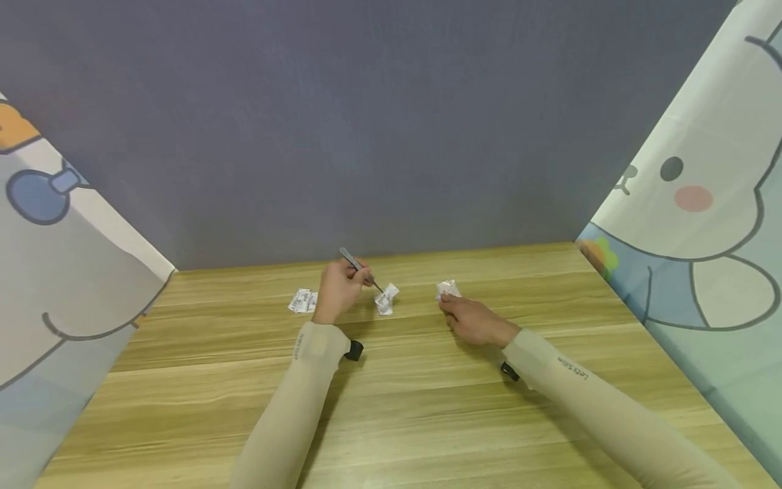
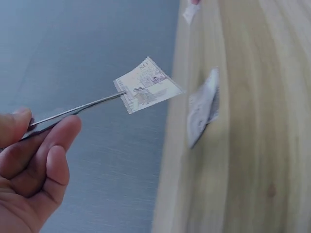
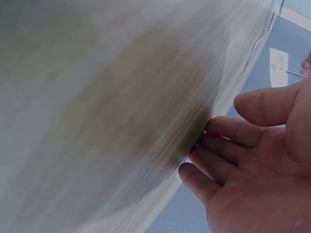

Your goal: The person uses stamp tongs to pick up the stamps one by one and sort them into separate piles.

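Note:
My left hand [image 1: 341,288] pinches a pair of metal tweezers [image 2: 77,109] between thumb and fingers. The tweezers' tips grip a postage stamp [image 2: 148,86] with perforated edges, raised above the table. Below it lies a small pile of pale stamps [image 2: 201,111], partly curled up. My right hand [image 1: 475,320] rests farther right, its fingertips touching the table by another small whitish pile [image 1: 449,288]; the fingers partly hide that pile. In the right wrist view, the right thumb stands apart from the loosely bent fingers [image 3: 228,131].
More stamps [image 1: 301,301] lie on the wooden table [image 1: 391,407] left of my left hand, which partly covers them. A grey panel [image 1: 366,136] rises behind the table's far edge. Cartoon-printed cloths [image 1: 702,272] stand at both sides.

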A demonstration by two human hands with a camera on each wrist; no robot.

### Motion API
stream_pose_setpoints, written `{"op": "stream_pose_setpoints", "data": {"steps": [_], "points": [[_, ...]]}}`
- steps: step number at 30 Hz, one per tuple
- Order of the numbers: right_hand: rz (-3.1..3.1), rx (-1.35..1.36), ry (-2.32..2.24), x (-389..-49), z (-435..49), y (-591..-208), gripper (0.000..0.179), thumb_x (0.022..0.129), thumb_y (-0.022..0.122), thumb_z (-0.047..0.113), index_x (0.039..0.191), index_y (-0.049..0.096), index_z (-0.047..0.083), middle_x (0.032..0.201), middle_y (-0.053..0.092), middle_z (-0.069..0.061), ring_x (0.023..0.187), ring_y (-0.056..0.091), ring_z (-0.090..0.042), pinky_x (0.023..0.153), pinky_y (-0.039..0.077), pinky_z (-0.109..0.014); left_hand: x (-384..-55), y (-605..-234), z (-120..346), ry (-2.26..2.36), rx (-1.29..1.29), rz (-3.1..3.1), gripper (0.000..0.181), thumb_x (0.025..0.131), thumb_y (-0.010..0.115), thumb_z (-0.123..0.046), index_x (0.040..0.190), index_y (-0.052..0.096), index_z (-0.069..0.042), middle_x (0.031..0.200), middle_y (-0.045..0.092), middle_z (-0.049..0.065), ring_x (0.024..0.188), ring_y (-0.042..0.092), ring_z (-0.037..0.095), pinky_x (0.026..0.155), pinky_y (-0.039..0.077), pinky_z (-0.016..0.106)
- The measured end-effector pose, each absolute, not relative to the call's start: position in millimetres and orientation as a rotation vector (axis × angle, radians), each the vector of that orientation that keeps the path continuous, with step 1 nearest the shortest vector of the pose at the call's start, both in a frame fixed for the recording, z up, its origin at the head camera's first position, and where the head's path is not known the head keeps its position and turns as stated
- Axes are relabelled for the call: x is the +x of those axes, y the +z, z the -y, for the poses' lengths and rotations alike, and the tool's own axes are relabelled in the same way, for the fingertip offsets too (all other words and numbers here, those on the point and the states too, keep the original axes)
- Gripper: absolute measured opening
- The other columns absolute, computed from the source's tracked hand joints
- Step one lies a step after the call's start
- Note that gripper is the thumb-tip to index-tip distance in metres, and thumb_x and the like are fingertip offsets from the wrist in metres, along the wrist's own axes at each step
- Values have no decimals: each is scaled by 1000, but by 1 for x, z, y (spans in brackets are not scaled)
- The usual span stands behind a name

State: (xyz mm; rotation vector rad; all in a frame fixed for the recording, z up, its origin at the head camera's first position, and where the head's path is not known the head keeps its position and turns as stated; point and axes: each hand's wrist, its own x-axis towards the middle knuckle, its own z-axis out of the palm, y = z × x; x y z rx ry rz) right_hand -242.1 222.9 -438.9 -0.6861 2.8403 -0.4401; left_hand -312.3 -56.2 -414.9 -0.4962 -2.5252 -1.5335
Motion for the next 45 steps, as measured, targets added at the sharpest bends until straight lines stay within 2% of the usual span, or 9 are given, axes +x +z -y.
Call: {"op": "stream_pose_setpoints", "data": {"steps": [5, 11, 14, 20, 23, 30, 36, 40, 45], "points": [[-2837, -682, -441, -242, -223, -440, 42, 100, 41, 8, 138, 39, -10, 147, 31, -23, 135, 28, -36, 107, 25, -48, -308, -406, 63, -1522, -587, 2457, 12, 93, 63, -14, 99, 68, -5, 81, 70, 2, 73, 68, 16, 68, 54, 31], [-2834, -682, -457, -242, -223, -440, 43, 100, 42, 9, 139, 38, -9, 147, 31, -22, 135, 28, -35, 108, 25, -47, -303, -391, 76, -1435, -608, 2416, 12, 93, 62, -13, 98, 68, -5, 79, 71, 1, 70, 68, 14, 52, 48, 31], [-2833, -692, -462, -243, -223, -440, 43, 100, 42, 9, 139, 38, -9, 147, 31, -22, 135, 28, -36, 107, 26, -47, -303, -386, 85, -1372, -592, 2386, 14, 93, 62, -16, 98, 69, -5, 78, 71, 1, 68, 67, 12, 49, 44, 31], [-2840, -710, -447, -242, -224, -437, 43, 99, 42, 9, 138, 39, -11, 146, 32, -24, 135, 29, -37, 106, 27, -49, -305, -377, 107, -1357, -518, 2334, 13, 91, 64, -14, 94, 69, -2, 78, 71, 5, 68, 68, 18, 67, 52, 38], [-2849, -712, -445, -242, -226, -437, 43, 99, 43, 9, 137, 40, -11, 146, 32, -25, 134, 30, -38, 106, 27, -49, -307, -375, 118, -1335, -447, 2354, 12, 92, 64, -12, 93, 68, -1, 77, 70, 7, 68, 68, 21, 65, 52, 38], [-2854, -686, -452, -243, -229, -438, 44, 100, 44, 12, 138, 40, -10, 146, 32, -24, 134, 30, -37, 106, 27, -49, -317, -394, 151, -1369, -155, 2496, 17, 96, 57, -10, 99, 64, 5, 84, 68, 15, 76, 68, 30, 59, 53, 27], [-2858, -692, -463, -243, -230, -439, 44, 99, 45, 12, 137, 41, -10, 145, 33, -24, 134, 31, -37, 106, 28, -49, -323, -409, 168, -1326, 4, 2555, 18, 96, 56, -10, 101, 64, 6, 81, 68, 18, 75, 66, 35, 44, 45, 26], [-2856, -689, -474, -243, -231, -440, 44, 100, 45, 12, 138, 40, -10, 146, 33, -24, 134, 30, -37, 106, 27, -49, -325, -415, 172, -1289, 36, 2575, 19, 95, 56, -10, 101, 66, 6, 83, 68, 19, 74, 67, 33, 46, 46, 24], [-2866, -700, -478, -242, -232, -442, 44, 100, 44, 12, 138, 39, -11, 145, 33, -25, 134, 29, -38, 106, 27, -49, -324, -422, 177, -1188, 44, 2610, 18, 95, 56, -11, 98, 67, 3, 84, 69, 20, 70, 67, 28, 52, 51, 29]]}}
